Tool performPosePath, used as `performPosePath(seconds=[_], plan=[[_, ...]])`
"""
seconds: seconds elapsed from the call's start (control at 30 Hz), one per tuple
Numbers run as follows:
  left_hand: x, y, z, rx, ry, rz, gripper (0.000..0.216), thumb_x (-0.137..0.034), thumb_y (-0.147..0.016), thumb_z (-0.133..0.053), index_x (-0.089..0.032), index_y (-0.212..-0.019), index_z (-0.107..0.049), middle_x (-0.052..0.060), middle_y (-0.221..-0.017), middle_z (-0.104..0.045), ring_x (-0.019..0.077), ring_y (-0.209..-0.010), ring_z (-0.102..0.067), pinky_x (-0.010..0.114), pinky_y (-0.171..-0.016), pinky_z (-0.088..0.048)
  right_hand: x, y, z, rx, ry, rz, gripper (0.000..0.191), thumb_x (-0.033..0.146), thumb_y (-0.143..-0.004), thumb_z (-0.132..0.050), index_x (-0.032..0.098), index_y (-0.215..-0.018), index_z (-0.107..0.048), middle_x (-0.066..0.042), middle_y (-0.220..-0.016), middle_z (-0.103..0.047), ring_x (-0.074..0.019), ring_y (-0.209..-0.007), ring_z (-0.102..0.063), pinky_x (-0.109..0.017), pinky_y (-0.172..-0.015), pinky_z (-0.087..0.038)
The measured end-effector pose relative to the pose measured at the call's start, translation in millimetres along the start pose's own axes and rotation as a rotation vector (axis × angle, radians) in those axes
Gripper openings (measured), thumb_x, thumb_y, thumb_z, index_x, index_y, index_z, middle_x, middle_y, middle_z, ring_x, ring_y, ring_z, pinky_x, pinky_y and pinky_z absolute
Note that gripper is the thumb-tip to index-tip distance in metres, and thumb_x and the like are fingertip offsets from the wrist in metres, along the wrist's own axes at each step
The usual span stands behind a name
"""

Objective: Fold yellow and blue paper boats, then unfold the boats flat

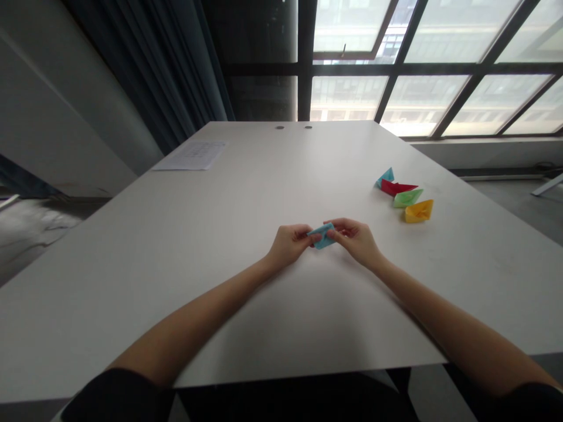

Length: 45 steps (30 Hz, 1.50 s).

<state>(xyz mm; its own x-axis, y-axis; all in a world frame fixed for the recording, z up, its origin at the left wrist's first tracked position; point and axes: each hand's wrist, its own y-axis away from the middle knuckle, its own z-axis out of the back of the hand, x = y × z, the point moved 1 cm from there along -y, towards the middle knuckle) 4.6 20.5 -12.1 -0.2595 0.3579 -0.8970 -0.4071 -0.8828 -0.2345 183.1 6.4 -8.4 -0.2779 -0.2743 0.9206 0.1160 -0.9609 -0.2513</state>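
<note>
A small folded piece of light blue paper (324, 236) is held between my two hands over the middle of the table. My left hand (292, 241) pinches its left side, thumb on top. On the right side my right hand (352, 237) grips it between thumb and fingers. The fingertips behind the paper are partly hidden. To the right on the table stand folded paper boats close together: a blue one (385, 177), a red one (398, 187), a green one (408, 198) and a yellow one (419, 211).
The white table (264, 181) stretches away from me. A printed paper sheet (193, 155) lies at its far left edge. Two round grommets (280, 128) are set near the far edge. Beyond are a dark blue curtain (162, 64) and windows (352, 97).
</note>
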Motion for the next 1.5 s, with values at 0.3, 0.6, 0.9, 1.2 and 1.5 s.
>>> performPosePath(seconds=[0.3, 0.6, 0.9, 1.2, 1.5], plan=[[-8, 2, 0, -0.119, 0.029, -0.061, 0.026, -0.038, -0.076, -0.058, -0.017, -0.088, -0.067, 0.004, -0.084, -0.070, 0.0160, -0.076, -0.063, 0.024, -0.070, -0.048, 10, 2, 6, -0.056, 0.309, 0.197, 0.021, 0.039, -0.077, -0.058, 0.021, -0.072, -0.067, -0.001, -0.065, -0.063, -0.0136, -0.060, -0.053, -0.027, -0.059, -0.041], [-9, 0, -2, -0.136, -0.065, -0.063, 0.020, -0.033, -0.076, -0.058, -0.014, -0.076, -0.064, 0.003, -0.067, -0.066, 0.0136, -0.063, -0.062, 0.022, -0.059, -0.049, 7, 3, 2, -0.047, 0.307, 0.166, 0.017, 0.038, -0.076, -0.060, 0.023, -0.080, -0.067, -0.001, -0.067, -0.065, -0.0142, -0.061, -0.054, -0.027, -0.058, -0.042], [-2, -2, -1, -0.140, -0.103, -0.136, 0.019, -0.035, -0.076, -0.059, -0.019, -0.080, -0.068, 0.002, -0.078, -0.069, 0.0137, -0.071, -0.062, 0.024, -0.067, -0.048, 7, 3, 6, -0.013, 0.347, 0.215, 0.019, 0.040, -0.077, -0.058, 0.023, -0.078, -0.067, -0.002, -0.070, -0.064, -0.0126, -0.057, -0.051, -0.026, -0.056, -0.042], [17, -4, 6, -0.215, 0.031, -0.052, 0.024, -0.038, -0.072, -0.062, -0.016, -0.080, -0.067, 0.004, -0.080, -0.068, 0.0153, -0.075, -0.061, 0.026, -0.068, -0.048, -25, -1, 13, 0.067, 0.019, 0.022, 0.027, 0.043, -0.073, -0.061, 0.018, -0.082, -0.061, -0.004, -0.069, -0.065, -0.0183, -0.066, -0.065, -0.031, -0.065, -0.052], [19, -3, 2, -0.083, -0.035, -0.070, 0.023, -0.036, -0.074, -0.060, -0.016, -0.085, -0.066, 0.006, -0.085, -0.067, 0.0147, -0.074, -0.061, 0.024, -0.065, -0.049, -18, 0, 16, 0.173, 0.209, 0.155, 0.023, 0.040, -0.075, -0.059, 0.019, -0.083, -0.060, -0.003, -0.073, -0.062, -0.0135, -0.061, -0.060, -0.028, -0.062, -0.051]])
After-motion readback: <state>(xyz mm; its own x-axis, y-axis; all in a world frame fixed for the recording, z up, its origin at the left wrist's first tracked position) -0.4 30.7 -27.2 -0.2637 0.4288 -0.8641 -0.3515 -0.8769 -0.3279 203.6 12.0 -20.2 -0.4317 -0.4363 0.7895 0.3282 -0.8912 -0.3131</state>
